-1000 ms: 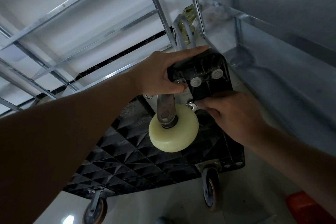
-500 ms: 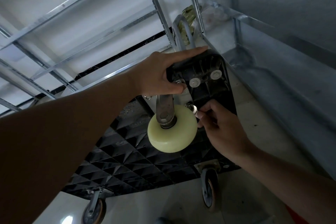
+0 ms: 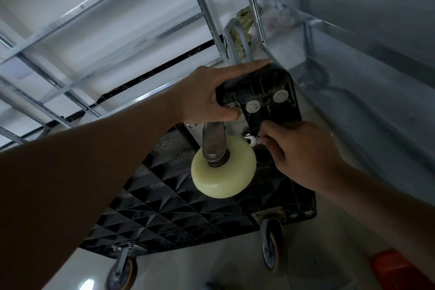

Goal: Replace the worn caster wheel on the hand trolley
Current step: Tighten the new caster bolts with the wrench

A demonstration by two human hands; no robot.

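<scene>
The black hand trolley (image 3: 188, 207) stands tipped up, its ribbed underside facing me. A pale yellow caster wheel (image 3: 223, 175) in a steel fork (image 3: 214, 141) sits at the trolley's upper corner. My left hand (image 3: 211, 94) grips that corner, thumb pressed on the caster's mounting plate, fingers stretched over the top edge. My right hand (image 3: 301, 155) pinches a small silver fastener (image 3: 249, 138) at the plate's right side, just above the wheel. What kind of fastener it is cannot be told.
Two older brown-and-grey caster wheels (image 3: 271, 246) (image 3: 121, 273) hang at the trolley's lower edge. Metal shelving frames (image 3: 106, 37) rise on the left and a steel rack (image 3: 306, 30) on the right. An orange object (image 3: 400, 268) lies on the floor bottom right.
My right hand shifted slightly at the fastener, its fingers turning and moving a little rightward. The left hand kept its hold on the trolley corner.
</scene>
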